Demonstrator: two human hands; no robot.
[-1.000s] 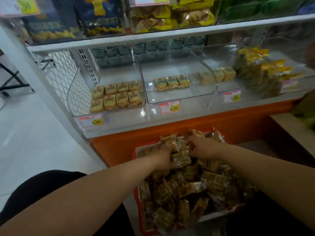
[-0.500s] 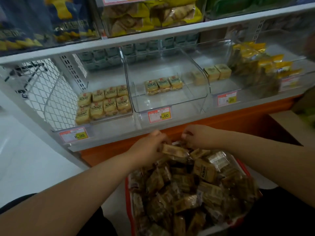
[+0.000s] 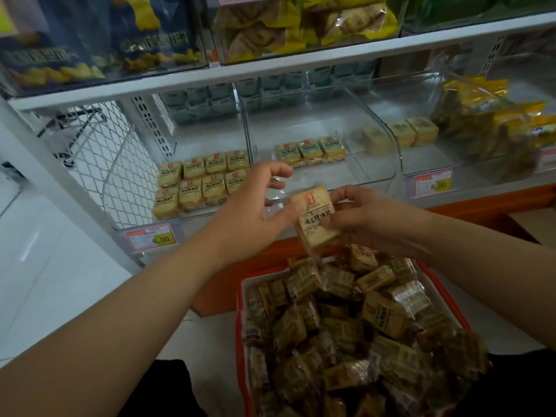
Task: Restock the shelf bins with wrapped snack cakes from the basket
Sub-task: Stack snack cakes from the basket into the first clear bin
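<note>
Item: cake (image 3: 316, 219), one wrapped piece, held in the air above the basket (image 3: 244, 299) and in front of the middle bin (image 3: 376, 136).

Holder: right hand (image 3: 370, 218), fingers curled round the cake's right edge, thumb on its printed face.

Left hand (image 3: 255, 203): loosely spread, palm at the cake's left edge; whether it touches the wrapper cannot be told. Probably steadying or squaring the piece before it goes in.

Orientation: printed face toward the camera, red mark uppermost, long axis near upright and leaning a little left.

Middle bin: three cakes at the back, face up, floor mostly bare, so likely the target. Left bin (image 3: 120, 179): eight in two rows.

Basket: heaped with cakes.
</note>
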